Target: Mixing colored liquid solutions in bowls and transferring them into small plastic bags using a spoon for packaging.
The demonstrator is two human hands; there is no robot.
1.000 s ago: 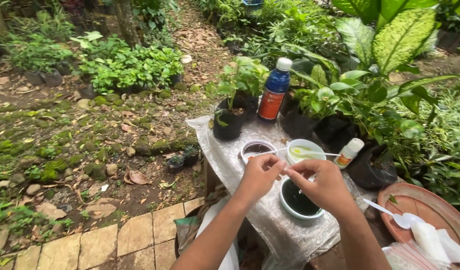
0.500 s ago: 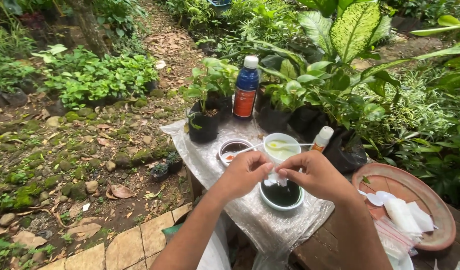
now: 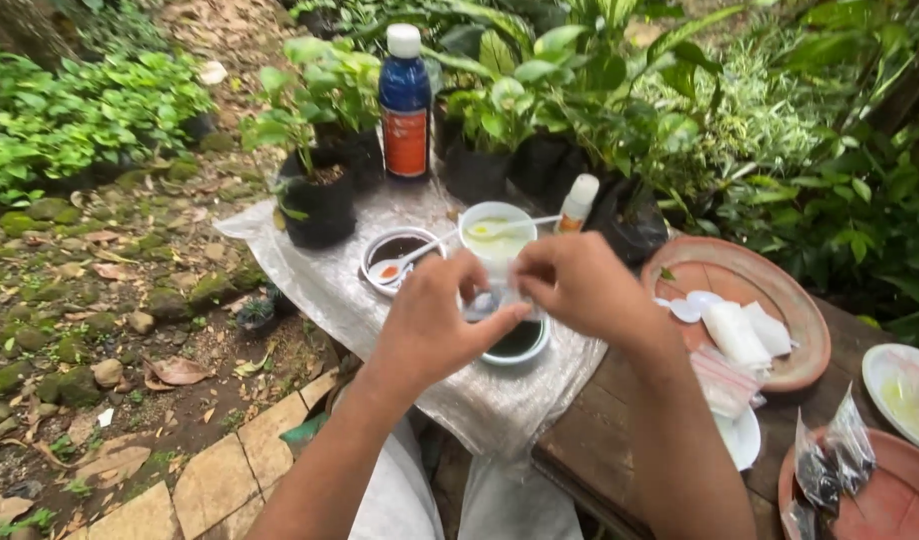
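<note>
A: While both hands meet over the dark bowl [image 3: 519,342], which step?

B: Judged: opening a small clear packet [image 3: 491,300]. Left hand [image 3: 439,325] and right hand [image 3: 577,285] each pinch it shut-fingered, just above the bowl on the table [image 3: 319,270].

A: Next?

B: A steady tear, contents kept over the bowl. Versus earlier: hands unchanged; view nearer.
</note>
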